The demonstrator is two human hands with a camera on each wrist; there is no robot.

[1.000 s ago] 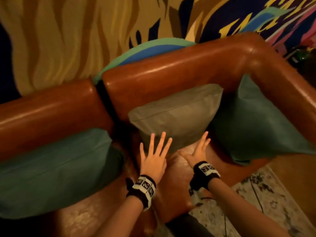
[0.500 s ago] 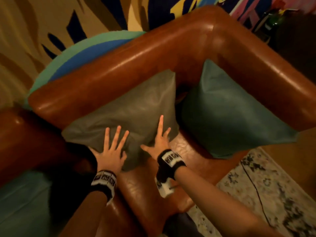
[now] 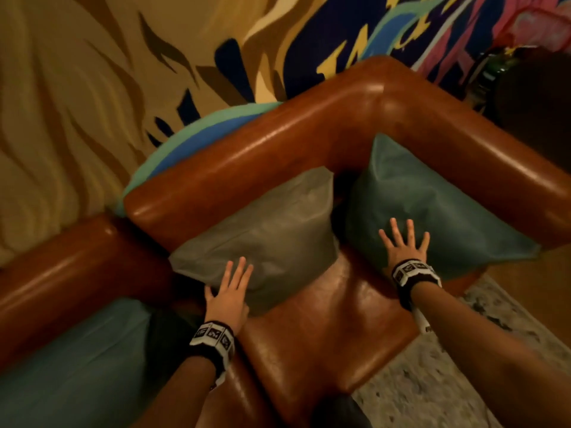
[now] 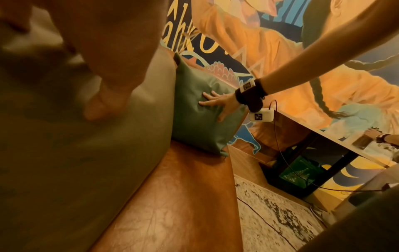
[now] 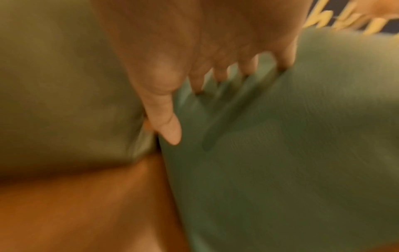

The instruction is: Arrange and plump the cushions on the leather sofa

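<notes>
A grey-olive cushion [image 3: 265,233] leans on the back of the brown leather sofa [image 3: 309,149]. My left hand [image 3: 230,291] lies flat with straight fingers on its lower left corner. A teal cushion [image 3: 432,211] leans against the right armrest, and my right hand [image 3: 403,245] presses it with spread fingers. In the left wrist view the right hand [image 4: 215,104] dents the teal cushion [image 4: 194,122]. The blurred right wrist view has the spread fingers [image 5: 215,71] on the teal cushion [image 5: 291,145], with the grey cushion [image 5: 64,102] beside it.
Another teal cushion [image 3: 71,366] lies on the seat at the lower left. A patterned rug [image 3: 448,381] covers the floor at the right. A dark side table [image 4: 323,162] with a green item under it stands beyond the armrest. A painted mural wall [image 3: 92,88] rises behind the sofa.
My right hand left the grey cushion and moved right onto the teal cushion by the armrest. My left hand stays on the grey cushion's lower left.
</notes>
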